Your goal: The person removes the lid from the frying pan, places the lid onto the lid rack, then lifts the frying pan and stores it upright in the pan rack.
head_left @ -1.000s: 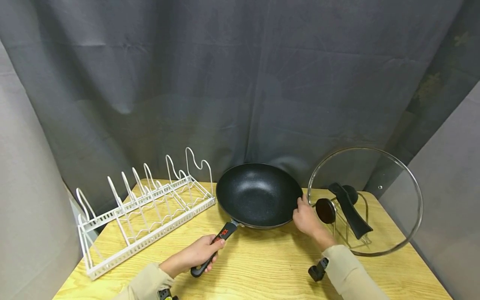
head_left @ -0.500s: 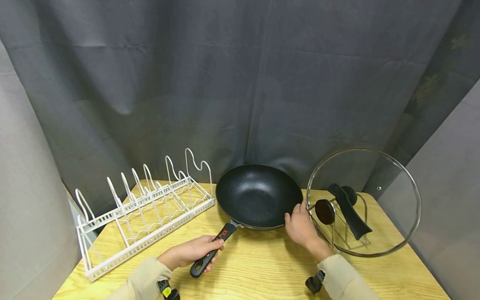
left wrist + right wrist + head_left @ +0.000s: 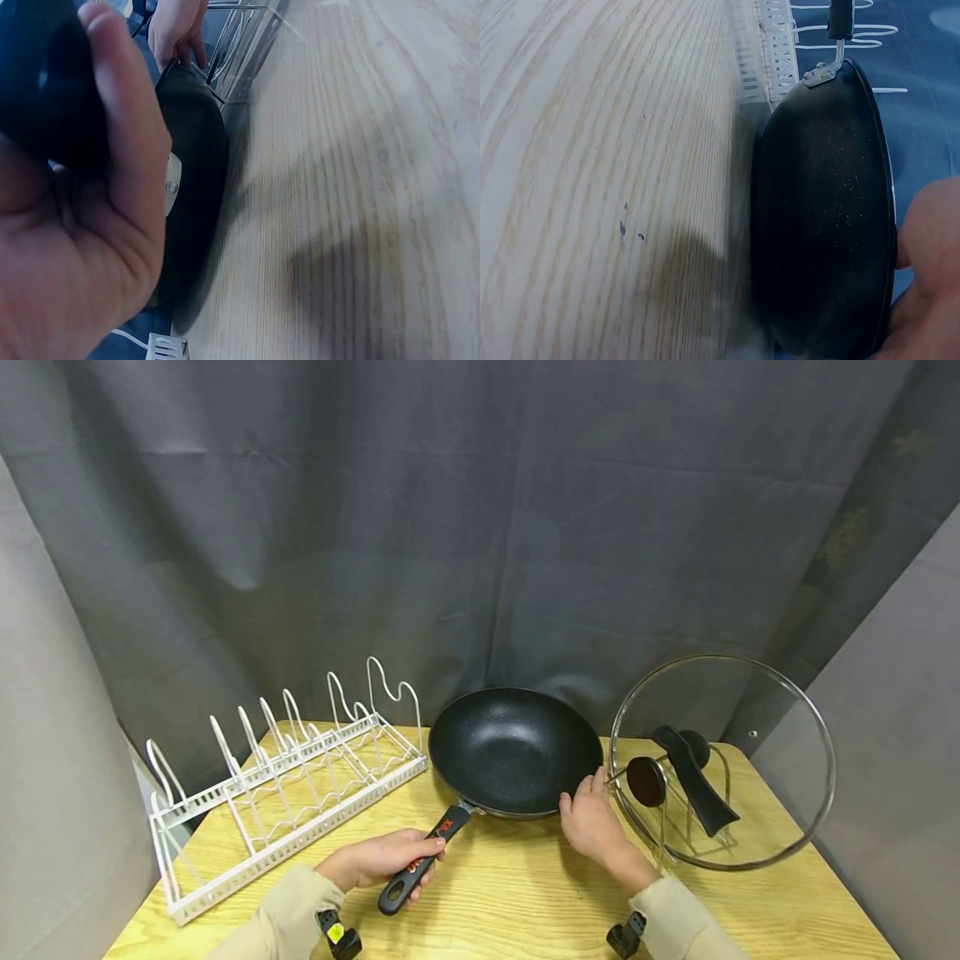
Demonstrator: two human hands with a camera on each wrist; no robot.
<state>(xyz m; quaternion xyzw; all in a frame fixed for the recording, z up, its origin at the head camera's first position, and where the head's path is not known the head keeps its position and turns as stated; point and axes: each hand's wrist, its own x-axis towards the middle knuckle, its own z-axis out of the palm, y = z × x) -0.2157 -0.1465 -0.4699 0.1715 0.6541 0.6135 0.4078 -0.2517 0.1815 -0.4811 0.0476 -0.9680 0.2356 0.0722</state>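
Wok [image 3: 513, 750] sitting black and shallow on the wooden table [image 3: 525, 902], right in the middle of things, and both hands are working on it. The left hand [image 3: 378, 860] is curling round the black handle [image 3: 420, 867], fingers wrapped over the top and thumb underneath, gripping it near the middle so the hanging-loop end is poking out below the fist and the red-lettered end is running up toward the pan. The left wrist view is backing that up: the fingers [image 3: 124, 127] are folding tight around the dark handle, with the wok's underside [image 3: 191, 187] lying just ahead of them, resting low over the table. Over on the other side, the right hand [image 3: 592, 822] is resting against the near right rim, fingers fairly straight and spread, touching the edge rather than clutching it. From the right wrist view the wok's dark speckled wall [image 3: 821, 225] is filling the picture, with a fingertip [image 3: 934, 225] just at the rim; how far the fingers are hooking over the edge is not something I can tell. So the bowl of the pan is lying up and to the right of the left grip, and directly left of the right palm. Just beyond the right hand, a glass lid [image 3: 723, 760] is standing upright in a wire stand [image 3: 716, 827], close to the wok's rim. Off to the left, well apart from the pan, a white wire rack [image 3: 281, 789] is lying along the table's edge
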